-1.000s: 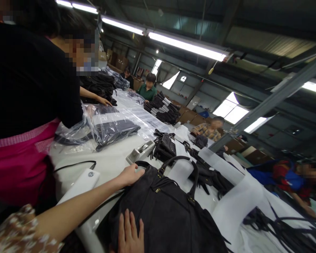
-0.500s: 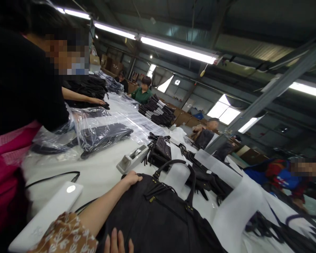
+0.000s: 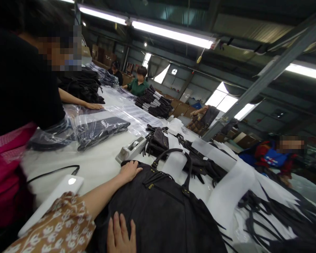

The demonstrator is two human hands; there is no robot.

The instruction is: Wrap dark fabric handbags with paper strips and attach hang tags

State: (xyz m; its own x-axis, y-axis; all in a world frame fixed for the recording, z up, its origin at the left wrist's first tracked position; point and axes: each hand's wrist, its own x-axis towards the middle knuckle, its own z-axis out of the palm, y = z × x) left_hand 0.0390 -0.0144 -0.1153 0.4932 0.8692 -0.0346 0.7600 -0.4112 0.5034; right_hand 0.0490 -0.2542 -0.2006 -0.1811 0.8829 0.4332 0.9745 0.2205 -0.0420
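A black handbag (image 3: 163, 214) with two looped handles, a short zip and thin tassel cords lies in front of me on the white-covered table. My left hand (image 3: 130, 172), at the end of a brown patterned sleeve, grips the bag's upper left corner, its fingers bent over the edge. Lower down, my right hand (image 3: 121, 233) rests flat on the bag's left part, fingers stretched and slightly apart. Its wrist is cut off by the bottom of the view. Just beyond the left hand stands a grey tape dispenser (image 3: 131, 149).
A white power bank (image 3: 51, 203) with a black cable lies left. Clear plastic-wrapped goods (image 3: 102, 130) sit before a co-worker in black (image 3: 21, 80). More dark bags (image 3: 158, 140) and white paper sheets (image 3: 234, 186) cover the right side. A slanted metal post (image 3: 263, 80) rises there.
My right hand has moved up and slightly right on the bag. My left hand stays at the corner, its fingers a little more spread. The view has shifted slightly.
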